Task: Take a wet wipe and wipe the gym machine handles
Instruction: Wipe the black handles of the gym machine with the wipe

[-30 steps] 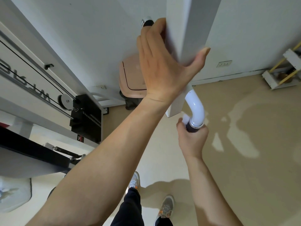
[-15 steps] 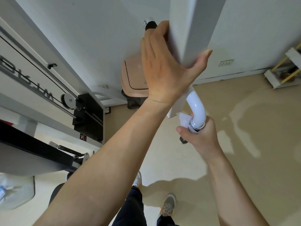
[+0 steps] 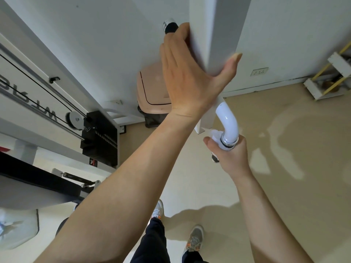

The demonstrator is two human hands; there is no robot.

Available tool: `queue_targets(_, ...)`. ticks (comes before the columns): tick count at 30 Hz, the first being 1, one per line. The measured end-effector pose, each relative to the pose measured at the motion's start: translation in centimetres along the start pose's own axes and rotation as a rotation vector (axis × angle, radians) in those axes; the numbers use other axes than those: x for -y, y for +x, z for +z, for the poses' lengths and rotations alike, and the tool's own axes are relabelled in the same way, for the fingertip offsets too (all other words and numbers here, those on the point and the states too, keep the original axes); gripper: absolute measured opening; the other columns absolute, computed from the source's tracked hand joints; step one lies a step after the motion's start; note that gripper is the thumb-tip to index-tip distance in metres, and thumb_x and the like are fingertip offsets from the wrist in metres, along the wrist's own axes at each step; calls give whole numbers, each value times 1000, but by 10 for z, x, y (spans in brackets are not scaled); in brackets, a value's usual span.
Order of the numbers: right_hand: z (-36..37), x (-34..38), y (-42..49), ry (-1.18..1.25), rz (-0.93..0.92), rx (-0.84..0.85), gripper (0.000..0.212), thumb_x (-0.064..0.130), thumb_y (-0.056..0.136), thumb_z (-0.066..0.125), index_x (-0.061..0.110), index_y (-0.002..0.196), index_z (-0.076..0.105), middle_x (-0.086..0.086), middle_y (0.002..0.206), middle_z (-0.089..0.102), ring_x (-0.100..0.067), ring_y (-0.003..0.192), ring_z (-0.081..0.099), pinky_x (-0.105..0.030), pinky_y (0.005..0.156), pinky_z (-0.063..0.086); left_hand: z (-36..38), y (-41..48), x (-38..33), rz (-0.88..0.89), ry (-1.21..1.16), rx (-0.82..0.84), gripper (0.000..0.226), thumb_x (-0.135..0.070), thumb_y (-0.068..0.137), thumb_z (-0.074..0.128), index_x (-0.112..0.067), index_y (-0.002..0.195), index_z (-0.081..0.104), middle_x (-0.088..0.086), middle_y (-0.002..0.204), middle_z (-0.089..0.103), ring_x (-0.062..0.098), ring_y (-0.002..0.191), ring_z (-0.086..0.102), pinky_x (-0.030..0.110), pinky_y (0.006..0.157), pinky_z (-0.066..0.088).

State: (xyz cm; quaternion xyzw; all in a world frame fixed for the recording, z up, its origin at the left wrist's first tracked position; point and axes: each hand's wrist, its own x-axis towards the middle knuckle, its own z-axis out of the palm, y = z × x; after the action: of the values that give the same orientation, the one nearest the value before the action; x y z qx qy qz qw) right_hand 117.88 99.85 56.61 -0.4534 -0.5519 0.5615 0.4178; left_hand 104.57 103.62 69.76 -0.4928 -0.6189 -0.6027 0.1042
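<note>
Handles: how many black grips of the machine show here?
2. The top grip sticks out above the left hand, beside the white beam. The lower grip is mostly hidden inside the right hand, which holds the wipe round it; only its end shows. More may be hidden.

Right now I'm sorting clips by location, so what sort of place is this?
Most likely a gym: a black weight stack beside a cable pulley, and a white machine frame held by the left hand, whose curved handle the right hand grips through a wet wipe.
</note>
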Motion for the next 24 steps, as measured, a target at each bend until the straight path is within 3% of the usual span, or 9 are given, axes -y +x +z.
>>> queue_targets(2, 2, -3, 1, 27, -14, -8, 40, 25, 71, 72, 12, 52, 39, 5, 49, 34, -19, 51, 29, -28, 51, 26, 2, 1, 0, 5, -10, -11, 79, -50, 66, 79, 8, 113, 55, 2, 100, 47, 26, 89, 51, 41, 81, 47)
queue_targets(6, -1, -30, 1, -37, 104, 2, 46, 10, 80, 79, 12, 53, 42, 0, 52, 39, -18, 54, 31, -28, 53, 28, 5, 0, 1, -1, -17, -20, 79, -49, 65, 80, 10, 112, 55, 9, 100, 53, 30, 89, 54, 43, 82, 47)
queue_targets(8, 1, -33, 0, -89, 172, -2, 44, 12, 80, 80, 8, 56, 43, -3, 54, 40, -19, 55, 32, -31, 54, 29, 6, 0, 2, -13, -10, -19, 80, -49, 65, 80, 10, 113, 55, 14, 101, 55, 31, 90, 54, 43, 83, 47)
queue_targets(12, 1, 11, -3, -31, 25, -93, 46, 12, 78, 73, 13, 54, 34, 2, 55, 28, -22, 58, 23, -36, 50, 23, 6, -1, -1, -16, -13, -19, 81, -51, 66, 79, 10, 113, 55, 12, 100, 54, 28, 89, 53, 41, 82, 47)
queue_targets(15, 6, 20, -3, 21, -41, -152, 29, 17, 74, 73, 15, 55, 51, 2, 52, 37, -19, 52, 31, -32, 44, 28, 7, -2, -2, -22, -13, -9, 80, -52, 66, 77, 9, 114, 55, 11, 99, 53, 28, 88, 52, 41, 81, 47)
queue_targets(18, 10, -21, -5, -20, 116, -172, 33, 27, 71, 69, 3, 60, 51, -2, 56, 39, -18, 57, 32, -35, 51, 30, 5, 0, 0, -4, 2, -6, 79, -52, 67, 77, 9, 113, 56, 14, 101, 56, 30, 89, 53, 43, 82, 47)
queue_targets(19, 9, -36, -6, -51, 178, -142, 28, 26, 73, 73, 11, 57, 56, 2, 55, 41, -18, 58, 32, -32, 53, 30, 4, 0, 1, -4, 5, -1, 79, -52, 67, 77, 9, 113, 56, 14, 101, 56, 30, 90, 54, 44, 82, 47)
queue_targets(21, 8, -60, -5, -96, 242, -57, 39, 17, 79, 79, 30, 49, 59, 15, 51, 42, -16, 57, 33, -27, 54, 31, 2, 1, 0, 1, 23, 4, 78, -52, 67, 76, 8, 112, 56, 14, 102, 57, 28, 91, 53, 44, 82, 47)
queue_targets(24, 9, -74, -6, -90, 319, -63, 33, 18, 78, 82, 35, 55, 65, 16, 53, 50, -15, 57, 40, -28, 56, 34, -2, -1, -3, -18, 44, 13, 78, -53, 67, 76, 7, 114, 56, 12, 102, 57, 27, 91, 53, 43, 82, 48)
